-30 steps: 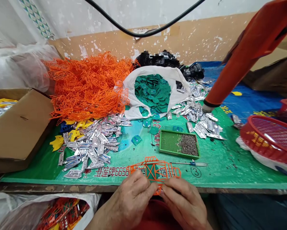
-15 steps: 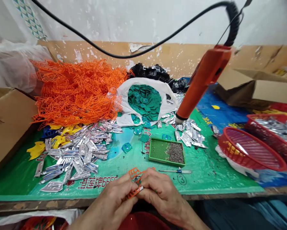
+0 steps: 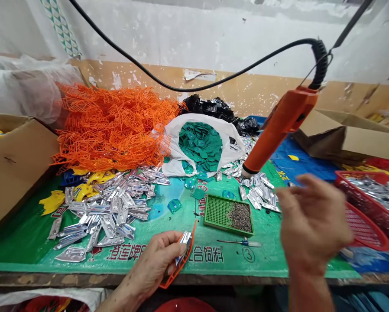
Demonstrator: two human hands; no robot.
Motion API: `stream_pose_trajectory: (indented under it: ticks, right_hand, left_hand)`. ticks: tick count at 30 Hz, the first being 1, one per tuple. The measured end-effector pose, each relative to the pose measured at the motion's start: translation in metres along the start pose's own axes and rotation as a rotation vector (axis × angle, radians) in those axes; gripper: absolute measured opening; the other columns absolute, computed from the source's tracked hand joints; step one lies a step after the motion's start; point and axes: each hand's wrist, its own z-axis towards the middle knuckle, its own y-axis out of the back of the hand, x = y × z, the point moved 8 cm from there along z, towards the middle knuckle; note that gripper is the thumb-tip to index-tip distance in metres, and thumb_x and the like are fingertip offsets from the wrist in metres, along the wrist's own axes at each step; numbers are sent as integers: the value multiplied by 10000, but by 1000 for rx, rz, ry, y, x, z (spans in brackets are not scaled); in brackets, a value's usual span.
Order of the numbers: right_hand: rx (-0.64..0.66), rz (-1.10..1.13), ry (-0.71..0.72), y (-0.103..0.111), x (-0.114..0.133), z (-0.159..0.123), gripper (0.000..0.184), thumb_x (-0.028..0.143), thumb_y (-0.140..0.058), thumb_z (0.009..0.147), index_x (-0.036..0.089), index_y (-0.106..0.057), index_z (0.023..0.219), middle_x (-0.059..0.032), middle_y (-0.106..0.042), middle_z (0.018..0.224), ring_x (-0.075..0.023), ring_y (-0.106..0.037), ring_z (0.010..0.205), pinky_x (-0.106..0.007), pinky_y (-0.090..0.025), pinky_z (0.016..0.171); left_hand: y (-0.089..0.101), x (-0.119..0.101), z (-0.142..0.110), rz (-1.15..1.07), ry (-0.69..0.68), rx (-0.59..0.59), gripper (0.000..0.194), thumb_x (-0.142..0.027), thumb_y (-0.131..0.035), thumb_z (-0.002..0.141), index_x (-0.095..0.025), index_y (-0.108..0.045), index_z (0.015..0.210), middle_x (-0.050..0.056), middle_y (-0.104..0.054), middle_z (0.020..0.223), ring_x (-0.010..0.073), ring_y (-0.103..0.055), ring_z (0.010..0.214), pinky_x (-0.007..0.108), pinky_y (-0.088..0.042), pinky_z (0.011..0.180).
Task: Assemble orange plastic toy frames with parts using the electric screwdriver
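My left hand (image 3: 160, 258) grips an orange plastic frame (image 3: 180, 260) edge-on at the table's near edge, with a shiny silver piece (image 3: 183, 239) pressed against it. Raised in the air at the right, my right hand (image 3: 313, 223) is motion-blurred, fingers loosely spread with nothing visible in them. It hangs below and right of the orange electric screwdriver (image 3: 277, 125) that dangles on a black coiled cable. A green screw tray (image 3: 229, 214) with small dark screws and a small hand screwdriver (image 3: 240, 243) lie between my hands.
A heap of orange frames (image 3: 113, 125) fills the back left, with silver pieces (image 3: 111, 212) and yellow parts (image 3: 53, 201) in front. A white bag of green parts (image 3: 201, 145) sits centre. Red baskets (image 3: 373, 208) stand right, cardboard boxes (image 3: 15, 164) left and far right.
My right hand has let go of the orange frame and risen to the right toward the hanging screwdriver. The left hand alone keeps the frame, now turned edge-on.
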Motion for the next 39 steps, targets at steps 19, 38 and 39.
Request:
stream_pose_trajectory:
  ticks: [19,38,39]
  right_hand:
    - [584,534,-483,-101,-16,12,157,203,-734,624,197,-639,749,5,-617,743,-127,-551,618,-302,-489,567]
    - [447,422,-519,-82,-31,-24,101,160,-721,596,200,-638,638,17,-629,599,-122,-559,530,-283,-499,498]
    - [452,416,-514,-83,-32,-25,94,166,-718,601,202,-637,631,14,-630,602,-123,-558,530,-286,-498,497]
  left_hand:
    - [-8,6,4,41,83,85,350,-496,-659,768,-156,-618,842,-67,-428,626,59,-248,484,208,-166,448]
    - [-6,18,1,28,197,24,317,-491,-659,761,-185,-578,769,-83,-415,541,56,-260,413,196,-167,406]
    - [-6,17,2,21,193,23,316,-487,-663,758,-183,-577,765,-82,-416,544,55,-260,418,194,-169,408]
